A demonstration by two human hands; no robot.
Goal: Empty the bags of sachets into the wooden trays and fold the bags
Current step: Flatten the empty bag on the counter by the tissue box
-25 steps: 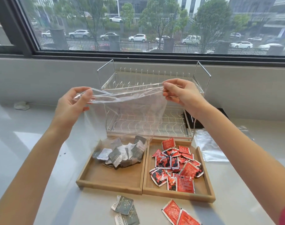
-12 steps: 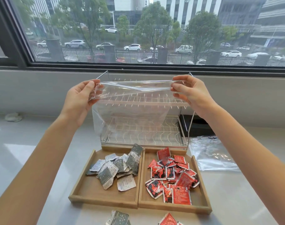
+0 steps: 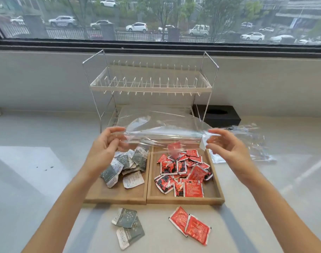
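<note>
A clear plastic bag (image 3: 161, 125) is stretched flat in the air above the back of two wooden trays. My left hand (image 3: 105, 148) pinches its left edge and my right hand (image 3: 227, 148) pinches its right edge. The left tray (image 3: 117, 195) holds several grey-green sachets (image 3: 126, 165). The right tray (image 3: 185, 199) holds several red sachets (image 3: 183, 172). In front of the trays, two grey-green sachets (image 3: 128, 227) and two red sachets (image 3: 189, 224) lie on the counter.
A white wire dish rack (image 3: 150, 84) stands right behind the trays. A black tissue box (image 3: 218, 115) sits at its right. Another clear bag (image 3: 247, 143) lies crumpled on the counter right of the trays. A window runs along the back.
Both hands have come down and toward me with the bag, from rack-top height to just above the trays. The bag now lies flatter instead of hanging.
</note>
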